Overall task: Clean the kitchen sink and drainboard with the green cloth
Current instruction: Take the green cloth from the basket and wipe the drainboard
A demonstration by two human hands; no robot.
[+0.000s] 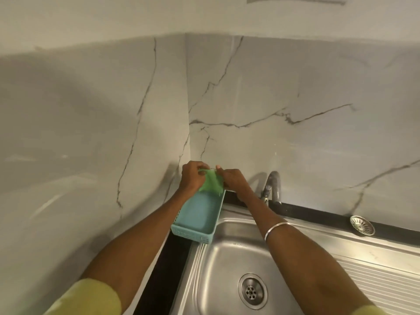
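Note:
The green cloth [210, 181] hangs between both hands over the far end of a light blue plastic basket [200, 215]. My left hand [191, 177] pinches its left top edge and my right hand [231, 178] pinches its right top edge. Below lies the steel sink [227, 264] with its round drain [251, 291]. The ribbed drainboard [381, 276] runs off to the right of the basin.
A curved steel tap [272, 185] stands behind the sink, close to my right forearm. A loose sink strainer [362, 225] sits on the back rim at right. Marble walls meet in a corner just behind the hands. A dark counter strip [163, 269] borders the sink's left side.

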